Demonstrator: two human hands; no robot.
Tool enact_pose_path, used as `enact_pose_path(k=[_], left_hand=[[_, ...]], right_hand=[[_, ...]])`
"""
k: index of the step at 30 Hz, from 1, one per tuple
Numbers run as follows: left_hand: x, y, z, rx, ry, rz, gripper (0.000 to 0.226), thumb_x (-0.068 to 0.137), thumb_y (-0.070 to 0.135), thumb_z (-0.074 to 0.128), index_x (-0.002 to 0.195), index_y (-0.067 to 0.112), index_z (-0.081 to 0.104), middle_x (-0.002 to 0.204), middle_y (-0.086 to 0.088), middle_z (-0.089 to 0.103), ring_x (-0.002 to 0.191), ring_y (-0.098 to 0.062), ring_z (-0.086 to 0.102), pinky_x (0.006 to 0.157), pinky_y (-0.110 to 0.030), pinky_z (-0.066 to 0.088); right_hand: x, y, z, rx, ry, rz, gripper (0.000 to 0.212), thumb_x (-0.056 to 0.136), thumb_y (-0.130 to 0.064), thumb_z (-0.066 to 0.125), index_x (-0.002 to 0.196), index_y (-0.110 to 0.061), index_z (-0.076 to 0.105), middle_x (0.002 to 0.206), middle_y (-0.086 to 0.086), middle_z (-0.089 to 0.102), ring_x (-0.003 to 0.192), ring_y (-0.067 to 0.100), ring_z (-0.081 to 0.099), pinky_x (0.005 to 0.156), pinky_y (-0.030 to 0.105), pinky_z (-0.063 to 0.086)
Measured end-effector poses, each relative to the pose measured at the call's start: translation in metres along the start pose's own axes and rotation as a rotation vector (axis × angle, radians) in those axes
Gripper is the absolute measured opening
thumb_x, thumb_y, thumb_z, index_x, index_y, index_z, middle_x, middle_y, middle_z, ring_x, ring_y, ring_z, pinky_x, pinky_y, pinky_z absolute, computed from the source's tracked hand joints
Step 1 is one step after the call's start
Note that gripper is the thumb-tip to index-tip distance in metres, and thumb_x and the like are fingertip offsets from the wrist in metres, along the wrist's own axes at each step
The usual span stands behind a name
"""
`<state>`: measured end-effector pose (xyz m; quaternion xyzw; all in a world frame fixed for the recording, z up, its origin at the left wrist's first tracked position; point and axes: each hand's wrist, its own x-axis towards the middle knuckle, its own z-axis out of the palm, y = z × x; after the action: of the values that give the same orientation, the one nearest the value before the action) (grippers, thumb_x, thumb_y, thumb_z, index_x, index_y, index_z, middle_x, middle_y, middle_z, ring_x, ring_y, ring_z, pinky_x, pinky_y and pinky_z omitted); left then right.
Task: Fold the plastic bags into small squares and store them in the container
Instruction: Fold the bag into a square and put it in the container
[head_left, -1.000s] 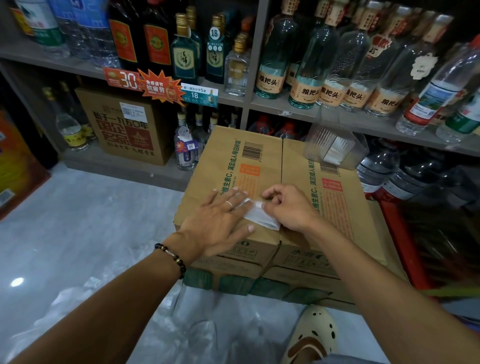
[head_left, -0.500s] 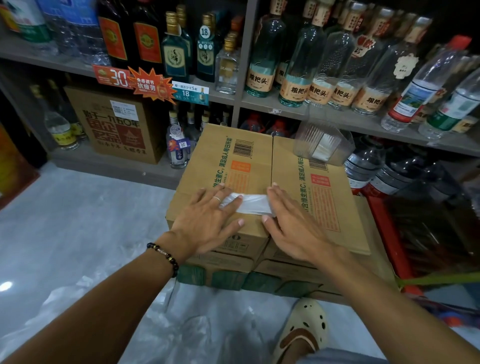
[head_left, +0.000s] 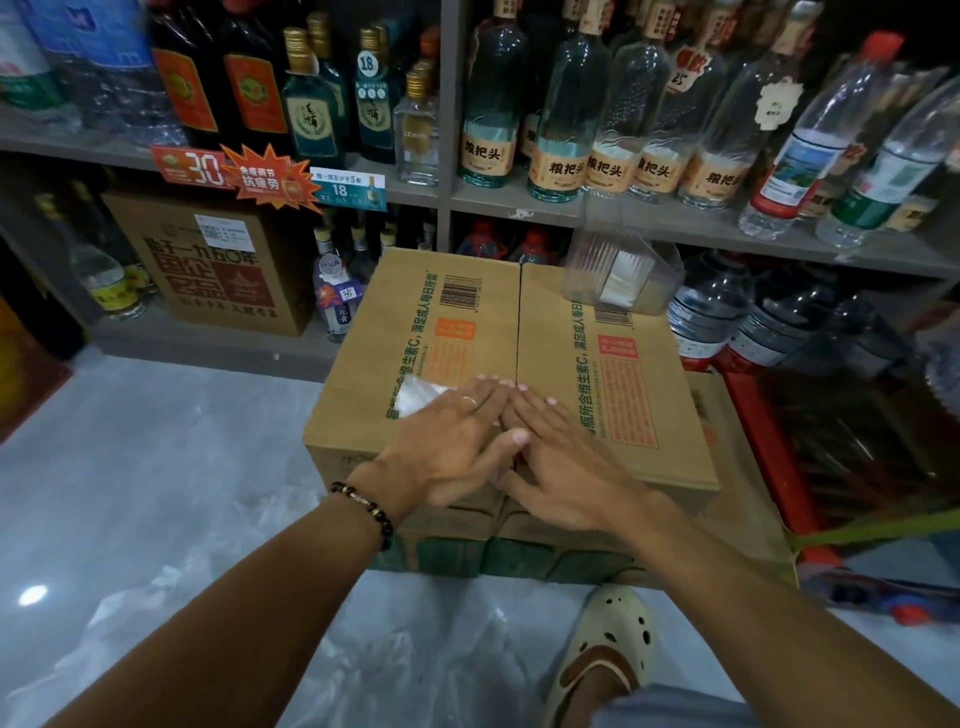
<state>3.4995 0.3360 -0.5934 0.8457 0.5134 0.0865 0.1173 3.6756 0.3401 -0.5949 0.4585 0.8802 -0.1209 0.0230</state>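
The thin, clear plastic bag (head_left: 418, 393) lay flat on the brown cardboard box (head_left: 467, 317), mostly beneath the left hand (head_left: 447, 447). Both grips were open: the left hand pressed it with straight fingers, and the right hand (head_left: 561, 457) lay flat beside. One crinkled, translucent corner showed.

Plastic bag (head_left: 418, 393): translucent white, folded flat, lying on the cardboard box (head_left: 644, 415) top, mostly covered, one corner showing at left. Container (head_left: 621, 273): clear plastic, at the box's far right corner, folded white bags inside. Loose clear bags (head_left: 218, 649): crumpled on the floor.
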Motion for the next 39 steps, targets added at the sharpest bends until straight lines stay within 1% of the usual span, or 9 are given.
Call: enact_pose_path(k=[6, 13, 17, 20, 23, 25, 31, 34, 39], left_hand=[[-0.013, -0.018, 0.007, 0.148, -0.082, -0.045, 0.096, 0.082, 0.07, -0.015, 0.156, 0.011, 0.0, 0.164, -0.007, -0.002, 0.15, -0.015, -0.006, 0.12, -0.029, -0.005], [-0.03, -0.037, 0.003, 0.212, -0.047, -0.134, 0.09, 0.085, 0.07, -0.011, 0.156, 0.017, 0.001, 0.164, -0.008, -0.001, 0.151, -0.019, -0.004, 0.119, -0.033, -0.001], [-0.039, -0.048, -0.004, 0.222, -0.076, -0.146, 0.1, 0.077, 0.073, -0.021, 0.156, 0.018, 0.007, 0.163, -0.01, 0.003, 0.151, -0.021, 0.001, 0.119, -0.036, -0.001], [-0.044, -0.044, -0.014, 0.253, 0.01, -0.148, 0.083, 0.091, 0.067, 0.003, 0.148, 0.016, 0.034, 0.158, -0.016, 0.027, 0.146, -0.03, 0.025, 0.117, -0.047, 0.02], [-0.052, -0.034, -0.005, 0.302, 0.128, -0.079, 0.065, 0.095, 0.059, 0.026, 0.131, 0.015, 0.056, 0.126, -0.013, 0.059, 0.112, -0.031, 0.056, 0.09, -0.046, 0.046], [-0.056, -0.028, 0.0, 0.299, 0.13, -0.069, 0.062, 0.093, 0.059, 0.03, 0.128, 0.016, 0.06, 0.115, -0.009, 0.062, 0.099, -0.028, 0.058, 0.082, -0.043, 0.048], [-0.061, -0.035, -0.004, 0.318, 0.103, -0.093, 0.063, 0.088, 0.063, 0.035, 0.128, 0.023, 0.063, 0.119, -0.009, 0.06, 0.105, -0.028, 0.056, 0.082, -0.043, 0.048], [-0.062, -0.043, -0.008, 0.312, 0.076, -0.066, 0.063, 0.088, 0.065, 0.035, 0.133, 0.027, 0.057, 0.118, -0.005, 0.059, 0.106, -0.026, 0.056, 0.085, -0.043, 0.046], [-0.06, -0.054, -0.014, 0.282, 0.018, 0.018, 0.065, 0.089, 0.061, 0.031, 0.142, 0.027, 0.048, 0.132, -0.003, 0.056, 0.121, -0.026, 0.051, 0.096, -0.046, 0.043]], right_hand=[[0.0, 0.001, -0.001, -0.056, -0.038, 0.01, 0.081, 0.1, -0.061, 0.024, 0.157, -0.016, -0.012, 0.162, -0.001, -0.022, 0.148, 0.008, -0.021, 0.121, 0.028, -0.011], [0.0, -0.001, -0.003, -0.069, -0.048, 0.015, 0.083, 0.1, -0.061, 0.027, 0.156, -0.015, -0.013, 0.163, 0.001, -0.022, 0.149, 0.01, -0.019, 0.12, 0.029, -0.012], [-0.001, -0.004, -0.007, -0.031, 0.047, 0.01, 0.08, 0.098, -0.058, 0.041, 0.159, -0.015, 0.011, 0.166, -0.001, 0.001, 0.152, 0.014, 0.001, 0.121, 0.031, -0.002], [-0.004, -0.007, -0.011, -0.112, 0.164, -0.036, 0.061, 0.091, -0.05, 0.057, 0.143, -0.019, 0.046, 0.15, 0.002, 0.043, 0.136, 0.02, 0.036, 0.111, 0.038, 0.029], [-0.008, -0.01, -0.008, -0.181, 0.232, -0.086, 0.043, 0.084, -0.039, 0.068, 0.121, -0.018, 0.064, 0.122, 0.002, 0.06, 0.112, 0.023, 0.052, 0.09, 0.04, 0.043], [-0.01, -0.013, -0.005, -0.192, 0.281, -0.111, 0.031, 0.082, -0.032, 0.072, 0.11, -0.018, 0.068, 0.108, 0.002, 0.062, 0.1, 0.022, 0.055, 0.08, 0.038, 0.045], [-0.013, -0.02, -0.011, -0.136, 0.366, -0.228, 0.011, 0.08, -0.012, 0.077, 0.09, -0.011, 0.074, 0.083, 0.004, 0.062, 0.077, 0.024, 0.061, 0.064, 0.038, 0.053], [-0.009, -0.022, -0.023, -0.082, 0.377, -0.234, 0.005, 0.085, -0.008, 0.071, 0.089, -0.009, 0.073, 0.083, 0.004, 0.062, 0.076, 0.024, 0.06, 0.066, 0.043, 0.054], [0.013, -0.031, -0.048, 0.117, 0.395, -0.107, 0.014, 0.093, -0.013, 0.063, 0.104, -0.015, 0.072, 0.09, -0.009, 0.053, 0.091, 0.009, 0.045, 0.078, 0.028, 0.04]])
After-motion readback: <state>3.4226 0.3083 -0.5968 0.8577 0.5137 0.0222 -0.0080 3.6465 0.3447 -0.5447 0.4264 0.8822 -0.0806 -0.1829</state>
